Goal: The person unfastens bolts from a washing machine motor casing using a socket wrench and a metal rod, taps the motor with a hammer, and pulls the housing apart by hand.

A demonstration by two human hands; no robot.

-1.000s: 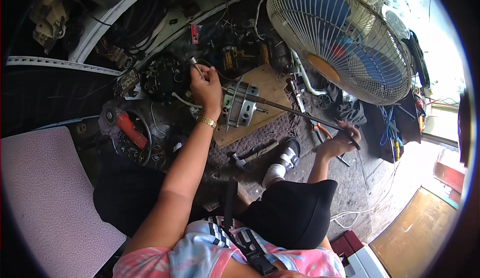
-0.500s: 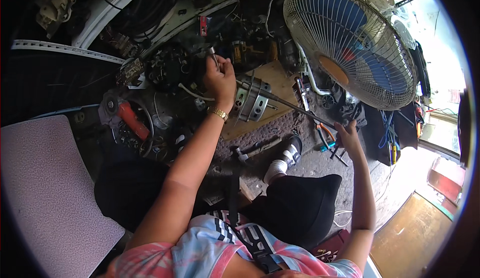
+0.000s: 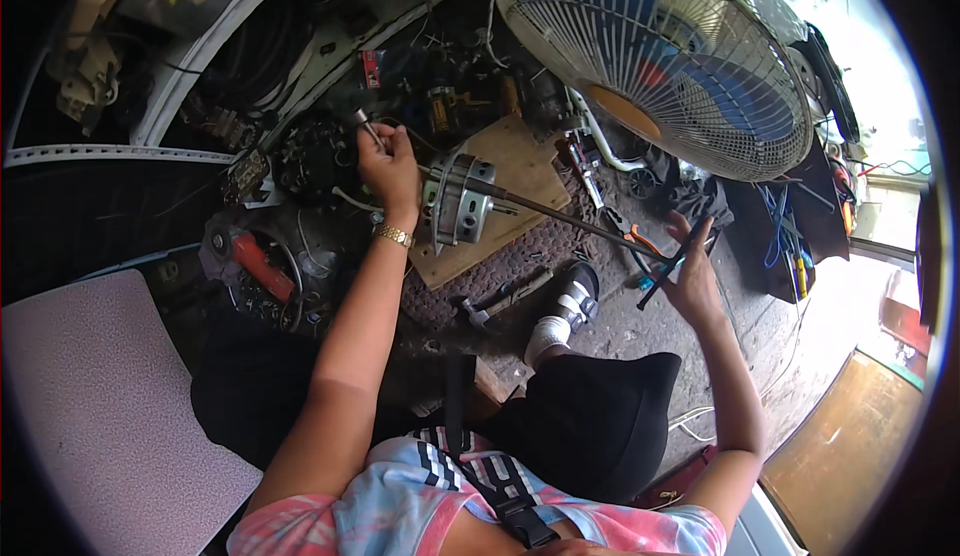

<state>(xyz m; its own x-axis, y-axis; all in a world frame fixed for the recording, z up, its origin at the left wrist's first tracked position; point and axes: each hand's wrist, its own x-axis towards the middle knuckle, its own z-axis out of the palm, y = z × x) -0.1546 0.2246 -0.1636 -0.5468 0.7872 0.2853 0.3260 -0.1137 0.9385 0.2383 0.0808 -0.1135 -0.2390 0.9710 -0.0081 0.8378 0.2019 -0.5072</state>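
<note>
My left hand is closed around a metal socket wrench, whose silver head sticks up past the fingers. Beside that hand, an electric motor with slotted metal end plates sits over a wooden board. A long T-handle wrench runs from the motor toward the right. At its crossbar my right hand grips with loosely bent fingers, some of them stretched past the bar. Where the T-handle's far tip meets the motor is hidden.
A large fan with blue blades stands at the upper right. A hammer lies near my sandalled foot. An angle grinder is at left, a yellow drill beyond the board, and pliers beneath the T-handle.
The T-handle's crossbar has turned and shows more plainly in my right hand, whose fingers have spread. The whole view has shifted, so the motor and left hand appear farther left.
</note>
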